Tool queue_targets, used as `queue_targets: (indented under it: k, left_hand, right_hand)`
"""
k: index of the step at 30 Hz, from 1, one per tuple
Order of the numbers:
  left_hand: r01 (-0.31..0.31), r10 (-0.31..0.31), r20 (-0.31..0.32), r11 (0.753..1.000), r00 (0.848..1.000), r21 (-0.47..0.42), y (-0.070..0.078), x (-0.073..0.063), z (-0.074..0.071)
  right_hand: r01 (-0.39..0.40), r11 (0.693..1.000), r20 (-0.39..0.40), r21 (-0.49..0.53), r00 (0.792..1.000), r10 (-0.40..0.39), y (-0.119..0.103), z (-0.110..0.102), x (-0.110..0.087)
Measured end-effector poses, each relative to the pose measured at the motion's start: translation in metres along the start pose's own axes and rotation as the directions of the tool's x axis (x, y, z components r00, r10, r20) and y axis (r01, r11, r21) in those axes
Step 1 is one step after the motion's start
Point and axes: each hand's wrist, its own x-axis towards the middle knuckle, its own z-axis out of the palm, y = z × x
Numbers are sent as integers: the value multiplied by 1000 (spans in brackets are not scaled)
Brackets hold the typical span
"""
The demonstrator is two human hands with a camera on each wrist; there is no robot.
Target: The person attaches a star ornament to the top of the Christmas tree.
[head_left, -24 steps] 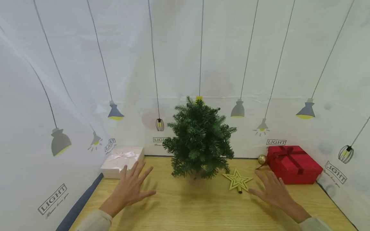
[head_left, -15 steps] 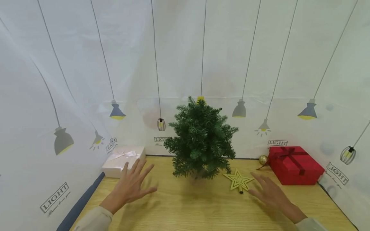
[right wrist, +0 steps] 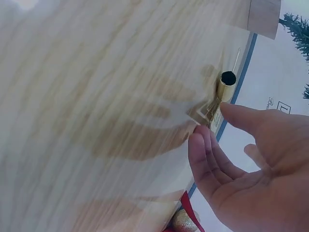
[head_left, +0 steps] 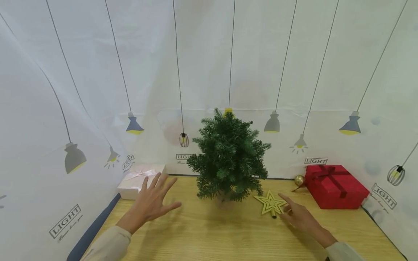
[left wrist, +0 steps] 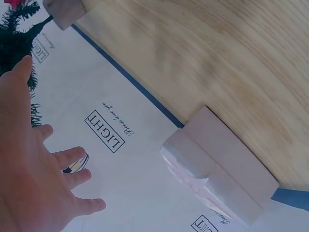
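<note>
A small green artificial Christmas tree (head_left: 230, 156) stands on a pale block-like base (left wrist: 66, 10) in the middle of the table. To its right lies a gold star (head_left: 271, 203) with a short gold tube (right wrist: 227, 82) at its bottom. My right hand (head_left: 302, 219) reaches to the star's right side, index finger stretched forward and the others bent; whether it touches the star I cannot tell. My left hand (head_left: 148, 197) hovers with spread fingers in front of the pale pink gift box (head_left: 142, 181), holding nothing.
A red gift box (head_left: 336, 186) with a dark red ribbon sits at the back right, a gold ball (head_left: 299, 180) beside it. Behind the wooden table (head_left: 209, 235) rises a white backdrop (head_left: 202, 54) printed with hanging lamps.
My right hand has moved left toward the star, and its fingers have bent more. The left hand stays spread near the pink box. The whole view has shifted slightly.
</note>
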Motion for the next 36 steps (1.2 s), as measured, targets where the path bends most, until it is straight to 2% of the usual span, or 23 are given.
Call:
queue_targets:
  k: [6, 11, 14, 17, 20, 23, 28, 31, 36]
  left_hand:
    - [-1, 1, 3, 1000, 1000, -12, 3, 6, -5]
    - [1, -1, 7, 1000, 1000, -3, 4, 10, -9]
    - [1, -1, 7, 1000, 1000, -5, 5, 13, -12]
    - [-2, 2, -4, 1000, 1000, -7, 6, 16, -15]
    - [-12, 11, -22, 1000, 1000, -20, 7, 19, -18]
    - [-22, 21, -32, 999, 999, -26, 9, 22, -21]
    - [-30, 30, -39, 999, 999, -13, 13, 27, -27]
    - [-36, 36, -46, 999, 998, 2, 15, 31, -32]
    - [-50, 50, -64, 999, 997, 10, 18, 41, -44]
  right_hand:
    - [-63, 994, -16, 86, 998, 64, -2, 0, 4]
    - [-157, 980, -6, 125, 987, 159, -2, -1, 9]
    - [-173, 979, -3, 110, 985, 175, -2, -1, 11]
    - [-198, 965, 29, 170, 980, 196, -3, -2, 11]
    - [-194, 946, 87, 260, 980, 177, -4, -4, 10]
    - [-140, 938, 132, 317, 986, 102, -2, -4, 7]
    - [-39, 934, 133, 356, 991, -9, 2, -2, 3]
    - [-23, 932, 125, 361, 992, -24, 3, -2, 1]
    - [-36, 941, 88, 337, 996, 6, 5, -2, -4]
